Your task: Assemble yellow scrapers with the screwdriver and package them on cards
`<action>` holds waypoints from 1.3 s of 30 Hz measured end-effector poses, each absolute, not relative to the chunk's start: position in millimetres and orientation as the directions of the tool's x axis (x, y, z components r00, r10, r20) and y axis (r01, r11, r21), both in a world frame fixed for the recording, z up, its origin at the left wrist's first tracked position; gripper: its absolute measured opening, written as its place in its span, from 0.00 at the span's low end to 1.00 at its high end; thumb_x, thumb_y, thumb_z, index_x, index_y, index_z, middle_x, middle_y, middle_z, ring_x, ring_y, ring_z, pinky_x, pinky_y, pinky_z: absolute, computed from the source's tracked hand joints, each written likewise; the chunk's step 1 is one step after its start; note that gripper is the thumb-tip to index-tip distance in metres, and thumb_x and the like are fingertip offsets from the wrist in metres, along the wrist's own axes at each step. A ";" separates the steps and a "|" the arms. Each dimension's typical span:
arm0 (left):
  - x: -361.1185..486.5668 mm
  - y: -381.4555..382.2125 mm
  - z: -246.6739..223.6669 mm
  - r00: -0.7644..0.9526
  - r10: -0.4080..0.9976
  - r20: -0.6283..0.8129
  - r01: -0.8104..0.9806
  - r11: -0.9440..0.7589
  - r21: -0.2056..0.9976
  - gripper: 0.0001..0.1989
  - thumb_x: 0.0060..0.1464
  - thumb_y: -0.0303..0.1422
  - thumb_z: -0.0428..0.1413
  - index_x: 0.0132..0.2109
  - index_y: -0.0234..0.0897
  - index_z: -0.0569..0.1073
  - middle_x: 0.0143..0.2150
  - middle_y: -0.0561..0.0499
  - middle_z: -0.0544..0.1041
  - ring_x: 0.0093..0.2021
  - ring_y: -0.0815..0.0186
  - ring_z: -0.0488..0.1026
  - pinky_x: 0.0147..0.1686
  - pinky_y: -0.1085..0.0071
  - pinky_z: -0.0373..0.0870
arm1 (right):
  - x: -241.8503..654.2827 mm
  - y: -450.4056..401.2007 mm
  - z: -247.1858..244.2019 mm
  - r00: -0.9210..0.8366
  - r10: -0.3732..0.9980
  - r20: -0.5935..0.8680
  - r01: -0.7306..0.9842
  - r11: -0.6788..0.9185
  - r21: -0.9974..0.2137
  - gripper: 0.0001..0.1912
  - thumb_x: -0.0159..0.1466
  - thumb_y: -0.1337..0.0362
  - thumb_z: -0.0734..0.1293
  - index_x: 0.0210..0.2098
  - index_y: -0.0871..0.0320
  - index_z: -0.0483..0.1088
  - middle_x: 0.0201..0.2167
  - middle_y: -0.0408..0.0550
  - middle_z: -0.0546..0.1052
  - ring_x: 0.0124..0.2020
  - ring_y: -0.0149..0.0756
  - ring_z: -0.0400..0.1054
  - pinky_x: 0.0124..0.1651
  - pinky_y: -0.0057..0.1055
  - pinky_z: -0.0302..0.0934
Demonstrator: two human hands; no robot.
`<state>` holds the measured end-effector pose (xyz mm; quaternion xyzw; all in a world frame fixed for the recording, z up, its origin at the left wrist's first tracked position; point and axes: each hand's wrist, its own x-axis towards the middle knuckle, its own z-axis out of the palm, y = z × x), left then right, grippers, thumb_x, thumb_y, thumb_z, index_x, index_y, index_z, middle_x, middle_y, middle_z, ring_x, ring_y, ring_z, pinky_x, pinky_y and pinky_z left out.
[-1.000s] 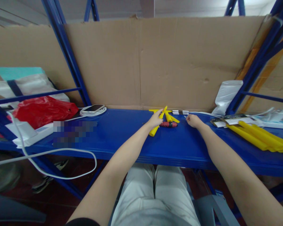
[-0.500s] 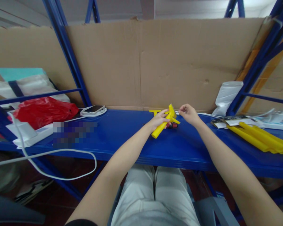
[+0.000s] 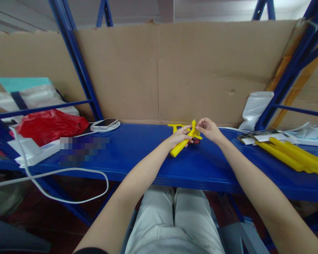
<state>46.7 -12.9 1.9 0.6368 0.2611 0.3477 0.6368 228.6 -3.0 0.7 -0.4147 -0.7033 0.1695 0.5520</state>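
Left hand [image 3: 178, 137] grips the yellow tool [image 3: 182, 145] over the bench [image 3: 137, 148], toward its back edge; right hand [image 3: 208, 127] pinches at the tool's head, on what I cannot tell. Sideways pressure could twist the tool loose.

I have both arms out in front, the left arm [image 3: 137, 178] and the right arm [image 3: 247, 180] slanting inward toward each other; my left hand [image 3: 178, 137] is curled in a grip, its back partly turned up; my right hand [image 3: 209, 128] hangs just beside it, fingers bent, thumb and forefinger drawn close; whether those tips touch, I cannot tell from here.
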 end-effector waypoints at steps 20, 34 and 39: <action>45.7 -9.8 4.0 0.521 0.848 0.097 -0.297 0.074 0.952 0.36 0.47 0.15 0.52 0.63 0.41 0.59 0.43 0.46 0.75 0.24 0.72 0.73 0.19 0.79 0.64 | 227.7 -11.5 0.1 -0.082 0.786 0.613 0.714 0.475 -0.514 0.14 0.56 0.51 0.67 0.28 0.56 0.64 0.25 0.45 0.72 0.26 0.33 0.64 0.32 0.30 0.59; 43.7 -5.7 11.4 0.227 0.974 -0.019 -0.382 0.107 0.918 0.33 0.47 0.16 0.51 0.60 0.42 0.61 0.44 0.48 0.76 0.25 0.73 0.73 0.18 0.80 0.65 | 222.2 -23.8 -2.7 -0.341 0.924 0.174 0.758 0.380 -0.531 0.14 0.52 0.52 0.70 0.27 0.58 0.70 0.22 0.42 0.72 0.24 0.31 0.63 0.26 0.27 0.55; 44.1 -4.0 10.1 0.200 0.980 -0.020 -0.384 0.097 0.918 0.33 0.48 0.16 0.51 0.60 0.44 0.61 0.44 0.48 0.76 0.24 0.74 0.73 0.19 0.80 0.66 | 226.3 -26.7 7.1 -0.201 0.951 0.233 0.685 0.307 -0.661 0.20 0.52 0.46 0.69 0.26 0.58 0.68 0.19 0.41 0.68 0.20 0.28 0.60 0.21 0.26 0.53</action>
